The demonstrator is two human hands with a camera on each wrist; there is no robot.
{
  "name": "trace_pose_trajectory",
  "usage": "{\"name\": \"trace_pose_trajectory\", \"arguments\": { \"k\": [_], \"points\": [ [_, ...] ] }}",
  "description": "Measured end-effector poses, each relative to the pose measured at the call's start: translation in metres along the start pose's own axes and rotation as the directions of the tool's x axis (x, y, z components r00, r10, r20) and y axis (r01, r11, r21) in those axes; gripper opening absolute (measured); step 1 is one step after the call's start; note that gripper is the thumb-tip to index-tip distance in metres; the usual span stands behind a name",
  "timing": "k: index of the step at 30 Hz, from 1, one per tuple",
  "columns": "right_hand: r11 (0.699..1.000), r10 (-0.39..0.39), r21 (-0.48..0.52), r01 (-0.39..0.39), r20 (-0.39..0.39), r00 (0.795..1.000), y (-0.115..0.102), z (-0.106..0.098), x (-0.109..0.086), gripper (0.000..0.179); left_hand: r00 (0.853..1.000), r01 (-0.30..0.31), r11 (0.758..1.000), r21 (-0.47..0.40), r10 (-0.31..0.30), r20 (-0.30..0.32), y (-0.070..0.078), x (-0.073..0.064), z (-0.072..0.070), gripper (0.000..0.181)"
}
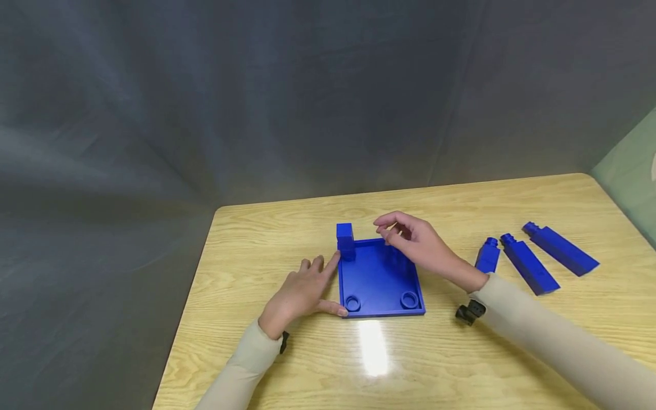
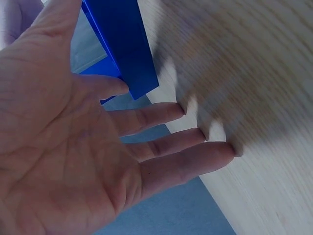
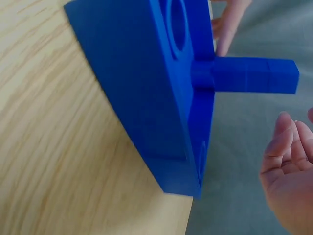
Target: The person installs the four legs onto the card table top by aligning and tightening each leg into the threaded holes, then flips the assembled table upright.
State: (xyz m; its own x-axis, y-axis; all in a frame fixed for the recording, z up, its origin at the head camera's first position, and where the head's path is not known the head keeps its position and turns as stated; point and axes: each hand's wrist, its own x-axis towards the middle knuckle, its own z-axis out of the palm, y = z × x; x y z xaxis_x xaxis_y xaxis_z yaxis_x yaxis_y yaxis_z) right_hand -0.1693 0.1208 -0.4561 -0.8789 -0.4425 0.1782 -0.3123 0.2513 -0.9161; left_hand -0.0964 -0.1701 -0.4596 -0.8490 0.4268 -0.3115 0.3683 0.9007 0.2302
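No text, label, brand, number or sign can be read in the head view or in either wrist view. Any marking on the black device (image 1: 470,312) by the right cuff (image 1: 489,291) is too small to make out, and the pale patch (image 1: 654,167) at the head view's right edge is cut off, with no legible character.

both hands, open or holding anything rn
Left hand: open, touching the blue tray.
Right hand: open, fingers loosely curled, holding nothing.
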Motion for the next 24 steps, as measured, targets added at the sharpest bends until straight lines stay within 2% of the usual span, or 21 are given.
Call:
{"name": "trace_pose_trajectory", "arguments": {
  "k": [4,14,21,24],
  "points": [
    [1.000,0.005,-0.009,-0.005,-0.009,1.000,-0.003,-0.013,-0.008,0.020,1.000,-0.002,1.000,0.004,0.002,-0.001,-0.001,0.000,0.001,0.128],
    [0.990,-0.036,-0.142,0.027,-0.064,0.997,-0.004,-0.040,-0.036,0.018,1.000,-0.017,1.000,0.021,0.017,-0.009,-0.003,-0.001,0.003,0.129],
    [0.987,0.001,-0.160,-0.011,-0.063,0.998,0.002,-0.059,-0.056,0.018,0.999,-0.023,0.999,0.022,0.023,-0.025,-0.004,-0.001,0.003,0.128],
    [0.982,0.027,-0.184,-0.044,-0.094,0.995,0.007,-0.066,-0.067,0.019,0.999,-0.029,0.999,0.019,0.030,-0.030,-0.003,-0.001,0.004,0.128]
  ]
}}
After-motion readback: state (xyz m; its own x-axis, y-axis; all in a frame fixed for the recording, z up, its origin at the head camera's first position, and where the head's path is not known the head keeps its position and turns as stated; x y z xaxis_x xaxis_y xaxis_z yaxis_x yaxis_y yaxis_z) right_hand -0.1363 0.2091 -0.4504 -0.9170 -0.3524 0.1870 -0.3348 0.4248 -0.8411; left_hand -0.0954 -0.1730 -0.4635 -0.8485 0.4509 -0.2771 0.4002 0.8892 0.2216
